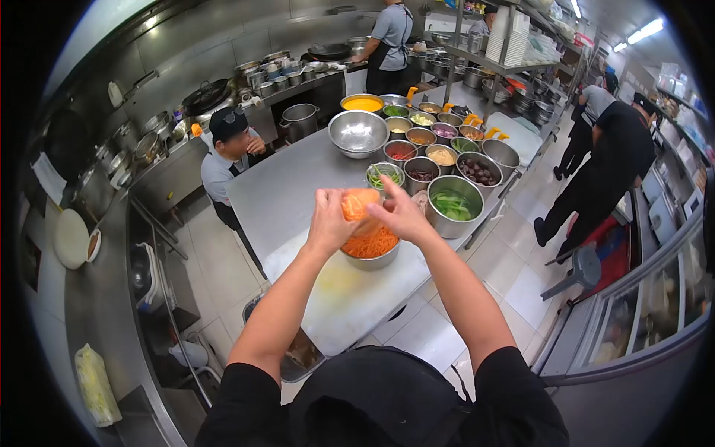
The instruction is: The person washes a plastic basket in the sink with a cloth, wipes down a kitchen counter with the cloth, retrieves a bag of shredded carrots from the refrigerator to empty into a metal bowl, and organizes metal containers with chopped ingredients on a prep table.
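My left hand (332,223) is closed round an orange lump (360,203), which looks like carrot; its exact form is unclear. Close by on the right, my right hand (412,216) has its fingers apart, the thumb at the lump's edge. Whether that thumb touches it I cannot tell. Both hands are raised above a metal bowl (376,262) filled with shredded carrot (370,244). This bowl stands on a white cutting board (335,305), and the hands hide its far side.
Beyond my hands stand a shiny metal bowl (358,132), a pot of green slices (453,205), dark round food (479,171) and several other filled containers. A person (231,160) is at the table's left side; others stand farther off. A grey stool (577,268) is at right.
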Available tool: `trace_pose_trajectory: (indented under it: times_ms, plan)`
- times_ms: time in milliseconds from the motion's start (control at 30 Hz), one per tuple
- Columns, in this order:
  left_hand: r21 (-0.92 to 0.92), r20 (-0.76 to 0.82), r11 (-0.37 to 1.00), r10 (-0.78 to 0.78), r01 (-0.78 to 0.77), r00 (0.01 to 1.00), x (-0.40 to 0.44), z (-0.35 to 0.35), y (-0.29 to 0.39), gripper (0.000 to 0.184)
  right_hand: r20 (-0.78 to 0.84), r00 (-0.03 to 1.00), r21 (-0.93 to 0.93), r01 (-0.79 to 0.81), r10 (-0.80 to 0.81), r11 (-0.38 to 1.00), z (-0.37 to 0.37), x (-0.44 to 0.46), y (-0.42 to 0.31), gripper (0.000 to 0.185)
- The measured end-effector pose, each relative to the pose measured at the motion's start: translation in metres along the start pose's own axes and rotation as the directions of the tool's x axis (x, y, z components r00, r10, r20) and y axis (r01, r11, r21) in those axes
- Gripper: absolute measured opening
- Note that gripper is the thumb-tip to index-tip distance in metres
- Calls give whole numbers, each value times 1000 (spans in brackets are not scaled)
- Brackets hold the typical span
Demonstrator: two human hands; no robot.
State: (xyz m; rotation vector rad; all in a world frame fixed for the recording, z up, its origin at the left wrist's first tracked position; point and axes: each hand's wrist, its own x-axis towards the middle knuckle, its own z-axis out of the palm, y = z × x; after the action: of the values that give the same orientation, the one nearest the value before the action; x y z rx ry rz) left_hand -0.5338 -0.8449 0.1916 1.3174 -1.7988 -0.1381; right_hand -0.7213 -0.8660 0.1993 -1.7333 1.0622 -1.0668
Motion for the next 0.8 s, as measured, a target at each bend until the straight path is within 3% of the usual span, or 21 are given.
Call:
trace_pose_trajectory:
  times_ms: [33,67,167,267,367,467,567,600,667,700,767,800]
  plan:
    - [2,42,1000,5,-5,999,1,8,-3,65,49,999,-20,-3,4,1000,2,6,14,81]
    - [28,81,994,106,-109,991,1,12,-6,67,-10,983,-333,171,-185,927,6,16,39,67]
    - [-25,291,989,145,-144,946,5,-2,11,72,158,982,-409,-26,99,912,-4,21,36,45]
    - [-81,42,997,-16,19,999,6,-4,-6,58,8,983,-319,-172,184,932,-5,21,49,28]
    - [92,508,985,-173,146,844,7,-2,-28,29,6,984,-253,-173,181,952,0,23,54,25]
    - [131,268,989,-105,71,958,17,4,-28,18,-81,994,-308,46,-75,950,-8,20,21,22]
    - [116,196,993,-52,30,979,28,-5,-7,17,-86,969,-363,185,-231,913,-20,24,10,22]
    - [146,235,988,-79,46,969,26,-4,-8,16,-33,991,-377,107,-129,920,-20,23,7,23]
    - [206,297,977,-115,54,948,34,-2,-6,16,-80,977,-367,156,-198,917,-19,20,6,23]
    - [175,232,984,-72,31,970,42,-4,-1,16,-109,964,-367,188,-243,911,-21,25,4,23]
    - [109,119,994,-22,9,993,36,-4,10,18,-5,986,-437,146,-165,887,-24,33,11,24]
    - [139,164,990,-40,18,986,28,-1,8,18,51,993,-469,120,-109,875,-22,27,13,24]
